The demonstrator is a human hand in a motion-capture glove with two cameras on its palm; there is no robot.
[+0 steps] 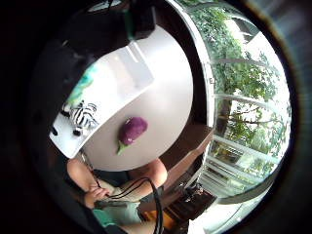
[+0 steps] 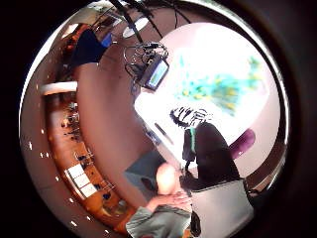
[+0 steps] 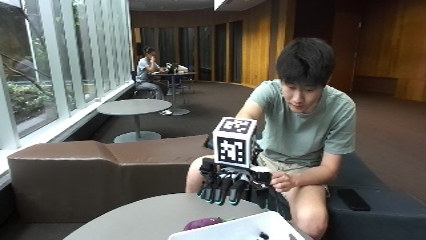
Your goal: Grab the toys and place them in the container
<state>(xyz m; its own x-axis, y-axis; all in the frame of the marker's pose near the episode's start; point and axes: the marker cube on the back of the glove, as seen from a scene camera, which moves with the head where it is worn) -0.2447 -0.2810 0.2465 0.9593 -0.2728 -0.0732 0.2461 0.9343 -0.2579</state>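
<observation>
Outside view: gloved right hand [image 3: 229, 187] raised above the round table [image 3: 146, 217], fingers hanging straight and holding nothing, with the purple eggplant toy [image 3: 203, 223] lying just beside the white container [image 3: 233, 231]; only the palm views reveal the zebra toy [image 1: 83, 117] inside that container.

Gloved right hand [image 3: 226, 187] raised, fingers hanging relaxed.

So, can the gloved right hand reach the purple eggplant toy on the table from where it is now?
Probably yes. The right hand hangs above the round table with fingers relaxed and holding nothing. The eggplant toy lies bare on the table beside the white container; nothing seems to cover it.
</observation>
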